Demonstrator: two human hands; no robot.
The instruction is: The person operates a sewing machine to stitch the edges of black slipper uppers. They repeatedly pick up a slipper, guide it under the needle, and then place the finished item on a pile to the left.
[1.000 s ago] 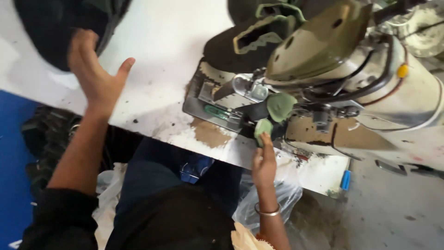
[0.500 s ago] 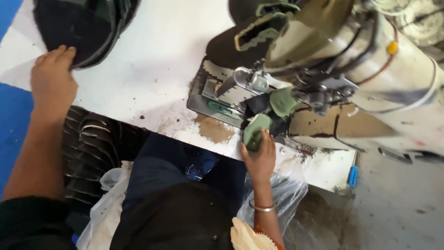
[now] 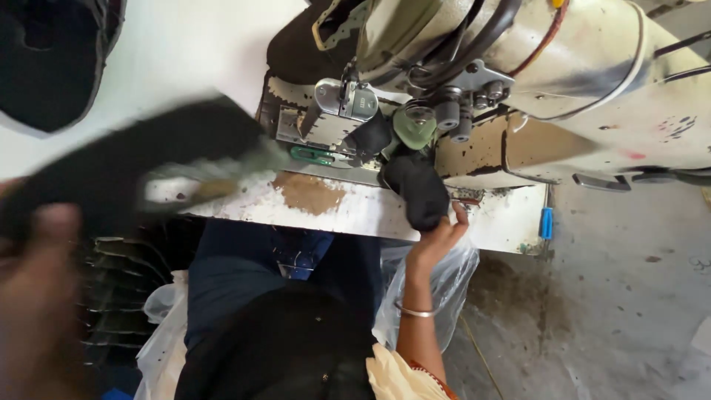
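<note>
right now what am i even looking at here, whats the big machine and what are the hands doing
This is one view from a camera worn on a person's head, looking down. The big cream-coloured machine looks like an industrial sewing machine on a worn white table. The right hand holds a small dark piece just under the machine's head. The left hand, blurred, seems to hold a larger dark piece. More dark pieces sit at the table's far left corner.
</note>
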